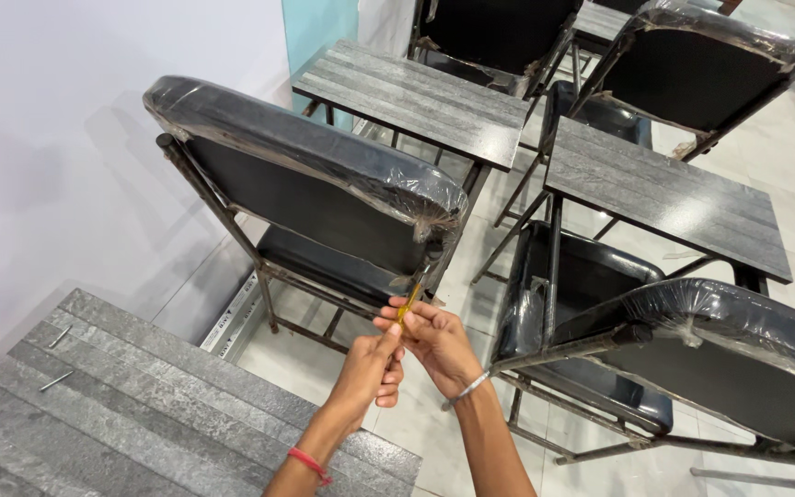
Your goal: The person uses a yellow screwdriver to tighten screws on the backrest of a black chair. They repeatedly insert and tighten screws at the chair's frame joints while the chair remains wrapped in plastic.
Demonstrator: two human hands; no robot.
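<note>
A small screwdriver with a yellow handle (410, 298) is held between both hands, its metal tip pointing up toward the back frame of a black plastic-wrapped chair (305, 184). My left hand (374, 366), with a red thread on its wrist, pinches the handle's lower end. My right hand (439, 342), wearing a silver bangle, wraps its fingers round the handle from the right. The tip sits close to the chair's right frame post; whether it touches is unclear.
A grey wood-grain desk (121, 414) lies at lower left with two nails (57, 379) on it. More grey desks (416, 97) and black wrapped chairs (710, 359) stand ahead and right. A white wall runs along the left; the floor is pale tile.
</note>
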